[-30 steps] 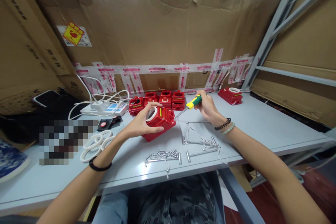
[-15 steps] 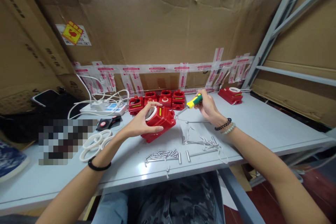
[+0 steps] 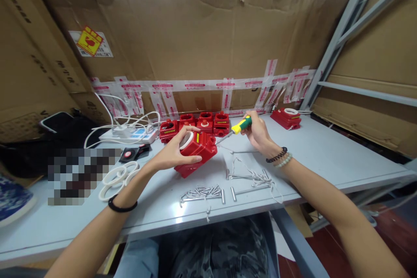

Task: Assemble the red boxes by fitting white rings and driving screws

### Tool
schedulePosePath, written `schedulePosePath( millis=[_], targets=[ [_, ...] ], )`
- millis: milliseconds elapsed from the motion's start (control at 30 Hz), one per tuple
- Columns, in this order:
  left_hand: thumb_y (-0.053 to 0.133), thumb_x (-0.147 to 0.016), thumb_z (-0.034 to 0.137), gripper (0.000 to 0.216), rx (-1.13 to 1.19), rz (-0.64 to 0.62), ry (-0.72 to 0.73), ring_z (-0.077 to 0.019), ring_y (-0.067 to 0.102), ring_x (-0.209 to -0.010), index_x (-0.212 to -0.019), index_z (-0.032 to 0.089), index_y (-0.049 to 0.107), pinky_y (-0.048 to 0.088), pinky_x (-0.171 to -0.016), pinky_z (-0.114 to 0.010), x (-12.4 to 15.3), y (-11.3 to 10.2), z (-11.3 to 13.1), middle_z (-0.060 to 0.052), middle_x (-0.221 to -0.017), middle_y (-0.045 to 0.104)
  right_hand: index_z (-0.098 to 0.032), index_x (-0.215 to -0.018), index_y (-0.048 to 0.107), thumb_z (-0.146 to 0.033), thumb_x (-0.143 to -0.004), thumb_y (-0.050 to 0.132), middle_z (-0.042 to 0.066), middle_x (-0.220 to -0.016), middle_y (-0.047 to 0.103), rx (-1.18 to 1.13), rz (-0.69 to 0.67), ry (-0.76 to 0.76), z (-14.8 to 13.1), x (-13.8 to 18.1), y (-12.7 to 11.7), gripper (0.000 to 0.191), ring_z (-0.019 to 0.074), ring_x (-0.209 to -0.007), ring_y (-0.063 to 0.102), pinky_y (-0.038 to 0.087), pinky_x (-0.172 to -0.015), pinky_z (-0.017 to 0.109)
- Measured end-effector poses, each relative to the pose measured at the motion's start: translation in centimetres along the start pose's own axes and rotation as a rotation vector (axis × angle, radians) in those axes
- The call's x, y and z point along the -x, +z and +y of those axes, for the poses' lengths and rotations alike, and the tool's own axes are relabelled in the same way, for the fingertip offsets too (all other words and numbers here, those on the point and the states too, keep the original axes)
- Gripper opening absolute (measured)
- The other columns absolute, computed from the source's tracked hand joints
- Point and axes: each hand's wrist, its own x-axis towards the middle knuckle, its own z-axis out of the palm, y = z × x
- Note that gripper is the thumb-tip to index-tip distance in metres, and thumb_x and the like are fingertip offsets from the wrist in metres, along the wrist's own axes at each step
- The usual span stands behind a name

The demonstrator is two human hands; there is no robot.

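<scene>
My left hand [image 3: 177,152] is closed around a red housing [image 3: 203,150] with a white ring in its opening, tilted above the grey table. My right hand [image 3: 259,132] grips a screwdriver [image 3: 241,125] by its yellow and green handle. The screwdriver's shaft slants down to the left, and its tip meets the right end of the housing. Whether a screw sits there is too small to tell. In front of the housing lie several small metal pins or screws [image 3: 203,191] and metal T-shaped rods [image 3: 250,190] with white string.
Several red housings [image 3: 221,124] stand in a row behind my left hand. Another red housing [image 3: 286,118] with a white ring is at the back right. White rings [image 3: 114,176] lie on the left, near a power strip [image 3: 143,134] with cables. A cardboard wall [image 3: 195,39] borders the table.
The red housing and my left hand have shifted very slightly left. The screwdriver stays against the housing's end, with my right hand nearly unmoved.
</scene>
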Motion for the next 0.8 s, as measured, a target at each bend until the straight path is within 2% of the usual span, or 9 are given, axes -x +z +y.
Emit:
schedulePosePath(
  millis=[133, 333, 467, 533, 633, 800],
  targets=[
    [0.072, -0.07, 0.042, 0.064, -0.215, 0.034, 0.021, -0.0325, 0.043, -0.129, -0.124, 0.026, 0.042, 0.034, -0.108, -0.046, 0.0, -0.6, 0.2, -0.006, -0.138, 0.047, -0.02, -0.062, 0.048, -0.022, -0.084, 0.052, -0.007, -0.045, 0.045, 0.0, 0.017, -0.076, -0.3, -0.2, -0.1, 0.022, 0.0077, -0.035, 0.043, 0.037, -0.032, 0.019],
    [0.07, -0.069, 0.038, 0.062, -0.427, -0.082, 0.011, -0.0296, 0.051, -0.12, -0.125, 0.025, 0.045, 0.038, -0.102, -0.042, -0.1, -0.9, -0.9, -0.008, -0.133, 0.052, -0.02, -0.062, 0.048, -0.024, -0.082, 0.056, -0.007, -0.047, 0.045, 0.029, 0.033, -0.111, 0.0, -0.4, -0.3, 0.021, 0.0078, -0.035, 0.044, 0.038, -0.032, 0.02],
    [0.069, -0.072, 0.046, 0.066, -0.496, -0.146, -0.01, -0.0307, 0.05, -0.122, -0.13, 0.026, 0.044, 0.035, -0.101, -0.044, 0.0, -0.7, -1.2, -0.008, -0.135, 0.053, -0.019, -0.062, 0.048, -0.023, -0.082, 0.054, -0.007, -0.047, 0.045, 0.034, 0.029, -0.095, 0.2, -0.1, 0.0, 0.021, 0.0076, -0.036, 0.044, 0.038, -0.032, 0.019],
    [0.066, -0.075, 0.052, 0.063, -0.52, -0.1, 0.014, -0.0311, 0.048, -0.122, -0.129, 0.026, 0.047, 0.034, -0.101, -0.045, -0.1, -0.2, -0.5, -0.009, -0.134, 0.053, -0.019, -0.062, 0.049, -0.023, -0.082, 0.053, -0.007, -0.047, 0.045, 0.037, 0.037, -0.086, 0.2, 0.1, 0.1, 0.021, 0.0077, -0.036, 0.044, 0.038, -0.032, 0.019],
    [0.062, -0.08, 0.055, 0.047, -0.524, 0.045, 0.087, -0.0296, 0.048, -0.118, -0.116, 0.026, 0.057, 0.031, -0.101, -0.046, -0.6, 1.2, 1.0, -0.007, -0.126, 0.058, -0.02, -0.062, 0.048, -0.025, -0.082, 0.054, -0.007, -0.048, 0.047, 0.033, 0.037, -0.091, 0.4, 0.3, 0.3, 0.021, 0.0081, -0.036, 0.045, 0.038, -0.033, 0.02],
    [0.062, -0.083, 0.052, 0.03, -0.474, 0.17, 0.138, -0.0237, 0.056, -0.093, -0.09, 0.022, 0.062, 0.033, -0.092, -0.044, -1.7, 3.8, 1.9, -0.003, -0.097, 0.068, -0.019, -0.063, 0.049, -0.026, -0.081, 0.055, -0.005, -0.05, 0.05, 0.02, 0.025, -0.124, 0.7, 0.5, 0.4, 0.02, 0.0077, -0.037, 0.046, 0.039, -0.034, 0.019]
  ],
)
